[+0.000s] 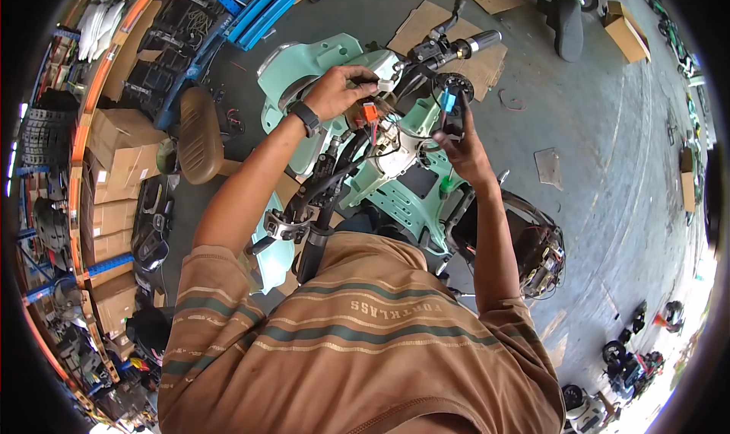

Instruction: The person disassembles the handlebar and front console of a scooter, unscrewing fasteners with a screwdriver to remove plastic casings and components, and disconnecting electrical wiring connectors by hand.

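Observation:
A white plug connector [385, 85] is pinched between the thumb and fingers of my left hand [340, 93], over the front of a mint-green scooter body [399, 194]. An orange connector [370, 112] on wires sits just below that hand. My right hand [468, 152] reaches up to a round black part [458, 85], its fingers seemingly around the lower side, partly hidden. A blue connector [448, 101] hangs on wires in front of this part. Between the hands, loose wires run into the scooter's pale steering head [397, 157].
Handlebar grips [480, 43] stick out at the upper right, and a brake-lever assembly [285, 227] at the lower left. Shelving [80, 160] with cardboard boxes [122, 151] lines the left side. A brown seat [199, 136] and a metal plate [547, 166] lie on the floor.

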Demonstrator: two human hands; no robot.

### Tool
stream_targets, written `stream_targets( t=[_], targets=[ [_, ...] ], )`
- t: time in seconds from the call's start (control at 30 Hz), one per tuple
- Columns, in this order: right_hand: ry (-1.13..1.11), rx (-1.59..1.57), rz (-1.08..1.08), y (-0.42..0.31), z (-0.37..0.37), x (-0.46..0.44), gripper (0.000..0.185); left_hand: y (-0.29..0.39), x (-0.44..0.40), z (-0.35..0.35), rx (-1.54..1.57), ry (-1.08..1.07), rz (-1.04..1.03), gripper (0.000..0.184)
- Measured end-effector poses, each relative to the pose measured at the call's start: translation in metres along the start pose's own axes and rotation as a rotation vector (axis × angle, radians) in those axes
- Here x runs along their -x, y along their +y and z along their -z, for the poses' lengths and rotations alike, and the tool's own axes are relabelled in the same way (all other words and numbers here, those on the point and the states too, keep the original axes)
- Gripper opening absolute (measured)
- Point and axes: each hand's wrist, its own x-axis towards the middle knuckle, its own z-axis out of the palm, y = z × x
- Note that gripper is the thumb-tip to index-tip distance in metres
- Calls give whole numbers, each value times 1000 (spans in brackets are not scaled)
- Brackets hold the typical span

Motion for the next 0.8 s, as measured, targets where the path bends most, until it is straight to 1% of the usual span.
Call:
stream_targets(
  t=[0.03,0.07,0.1,0.13,0.17,0.2,0.23,0.27,0.3,0.33,0.37,0.43,0.47,0.5,0.57,0.6,0.63,0.7,0.73,0.77,0.8],
  targets=[
    [-26,100,-51,-7,0,5,89,0,0,0,-39,7,-27,27],
    [-39,126,-184,-18,-1,7,90,2,-1,1,-79,18,-56,27],
    [-33,123,-188,-5,-2,9,90,3,0,1,-117,27,-82,28],
    [4,233,-157,17,-5,11,89,5,1,1,-68,10,-9,28],
    [39,344,-127,18,-8,12,87,3,1,0,-68,2,-8,28],
    [151,372,-202,19,-13,16,57,1,0,1,-81,7,-37,28],
    [153,372,-205,20,-15,17,57,0,-1,0,-92,16,-66,28],
    [130,486,-190,19,-15,16,43,2,0,0,-72,13,-36,28],
    [107,599,-175,4,-18,13,32,2,0,0,-72,12,-35,28],
    [150,591,-223,-11,-21,13,25,1,0,-1,-94,22,-55,27],
    [151,590,-225,-25,-20,10,25,0,0,-1,-115,32,-76,27],
    [6,703,-176,-43,-16,3,21,0,-1,-1,-102,27,-66,27],
    [-119,818,-218,-48,-12,-2,19,-1,-2,-1,-89,24,-58,26],
    [-118,817,-224,-52,-12,-6,19,-2,-2,-1,-88,19,-57,26],
    [-434,1062,-301,-57,-12,-15,19,-3,-4,-1,-88,26,-65,26],
    [-555,1099,-316,-51,-12,-19,21,-3,-4,-2,-70,26,-51,26],
    [-556,1100,-321,-42,-9,-21,21,-4,-4,-2,-68,23,-50,26],
    [-582,1137,-421,-17,2,-21,24,-2,-3,-1,-94,38,-75,26],
    [-554,1145,-470,-2,9,-20,26,-1,-2,0,-92,34,-75,26],
    [-555,1145,-474,14,15,-16,26,-2,-1,0,-111,36,-70,27],
    [-451,1083,-518,33,20,-7,27,-3,0,0,-128,35,-60,28]
  ],
)
